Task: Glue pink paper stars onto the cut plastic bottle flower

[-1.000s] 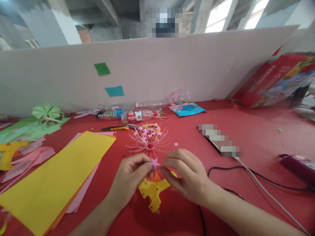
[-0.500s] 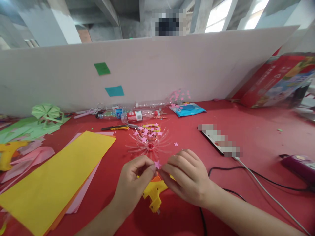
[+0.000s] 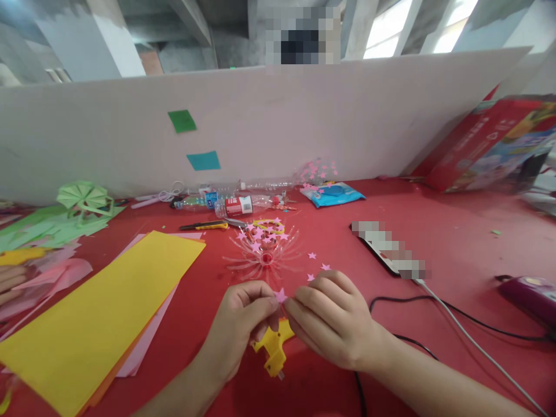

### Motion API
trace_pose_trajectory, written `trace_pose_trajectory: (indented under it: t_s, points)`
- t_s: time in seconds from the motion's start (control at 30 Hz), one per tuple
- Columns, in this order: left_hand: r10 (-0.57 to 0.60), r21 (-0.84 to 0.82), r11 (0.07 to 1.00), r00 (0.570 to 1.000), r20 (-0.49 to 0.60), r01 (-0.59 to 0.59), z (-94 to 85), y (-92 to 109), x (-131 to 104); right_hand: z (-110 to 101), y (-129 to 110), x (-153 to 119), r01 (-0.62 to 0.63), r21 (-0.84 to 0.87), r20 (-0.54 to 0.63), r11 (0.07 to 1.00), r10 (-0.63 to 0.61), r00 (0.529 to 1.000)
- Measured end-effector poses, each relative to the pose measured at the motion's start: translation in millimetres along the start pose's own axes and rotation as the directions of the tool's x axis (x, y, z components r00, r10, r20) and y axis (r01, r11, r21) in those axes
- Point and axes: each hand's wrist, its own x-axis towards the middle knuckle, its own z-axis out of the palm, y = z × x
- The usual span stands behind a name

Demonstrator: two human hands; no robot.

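Note:
Between the fingertips of both my hands is a small pink paper star (image 3: 280, 296). My left hand (image 3: 245, 315) pinches it from the left, and my right hand (image 3: 332, 318) grips its other side. Under them lies a yellow glue gun (image 3: 274, 350), partly hidden by my fingers. Just beyond, a clear plastic bottle cut into curled strips (image 3: 266, 259) stands on the table, with several pink stars on its far side. Loose pink stars (image 3: 312, 255) lie to its right, above my right hand.
Yellow paper sheets (image 3: 108, 307) cover the left, beside green paper (image 3: 82, 200). Another person's hand (image 3: 12, 282) is at the left edge. A utility knife (image 3: 204, 226), bottles (image 3: 237, 205) and a blue packet (image 3: 333, 194) lie farther back. A phone (image 3: 382, 249) with a cable (image 3: 473, 341) is right.
Both hands stay on the star, shifting slightly. More loose stars show above my right hand. Another person's hand has come into view at the left edge.

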Motion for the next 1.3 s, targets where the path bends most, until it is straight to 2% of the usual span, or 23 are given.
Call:
trace_pose_trajectory:
  t_s: [0.1,0.17,0.2,0.27,0.3,0.33,0.4,0.5,0.67,0.83,0.9,0.97,1.1,1.2,1.3]
  points:
    - [0.036,0.084,0.996,0.999,0.009,-0.037,-2.2,4,-1,0,0,-1,-0.030,0.021,0.003,0.999,0.030,1.000]
    - [0.187,0.231,0.958,0.980,-0.066,-0.167,-10.2,9,0,0,2,-1,-0.078,0.056,-0.022,0.995,0.079,0.997]
    - [0.313,0.336,0.906,0.942,-0.125,-0.256,-16.4,12,3,1,2,-1,-0.106,0.071,-0.040,0.992,0.109,0.993]
    - [0.573,0.563,0.737,0.788,-0.225,-0.375,-31.6,17,12,1,5,0,-0.152,0.086,-0.068,0.985,0.158,0.985]
    - [0.659,0.661,0.640,0.723,-0.210,-0.391,-39.6,18,17,2,6,0,-0.166,0.091,-0.071,0.982,0.173,0.982]
    - [0.706,0.743,0.551,0.688,-0.170,-0.381,-47.0,18,23,2,6,0,-0.176,0.100,-0.066,0.979,0.183,0.981]
    - [0.718,0.831,0.439,0.690,-0.096,-0.342,-57.9,15,34,3,8,0,-0.187,0.125,-0.044,0.974,0.193,0.980]
    - [0.717,0.877,0.368,0.695,-0.057,-0.309,-61.1,7,43,2,8,0,-0.194,0.156,-0.023,0.968,0.200,0.979]
    - [0.731,0.874,0.332,0.682,0.000,-0.355,-45.0,0,37,3,7,0,-0.240,0.191,-0.028,0.952,0.250,0.968]
    - [0.701,0.849,0.267,0.696,0.154,-0.456,-30.8,-3,30,11,5,-1,-0.307,0.312,0.020,0.899,0.317,0.948]
    - [0.707,0.830,0.207,0.666,0.239,-0.517,-28.2,-5,28,15,5,-1,-0.313,0.350,0.054,0.883,0.315,0.948]
    - [0.722,0.813,0.133,0.618,0.312,-0.567,-27.3,-6,28,19,5,-1,-0.301,0.370,0.082,0.879,0.292,0.953]
    - [0.723,0.800,-0.018,0.545,0.424,-0.599,-28.4,-6,27,24,6,-2,-0.282,0.362,0.103,0.889,0.262,0.960]
    - [0.695,0.803,-0.110,0.532,0.483,-0.586,-29.8,-6,26,25,7,-4,-0.259,0.345,0.105,0.902,0.237,0.966]
    - [0.677,0.800,-0.160,0.526,0.515,-0.578,-30.6,-6,25,25,7,-4,-0.258,0.339,0.098,0.905,0.239,0.966]
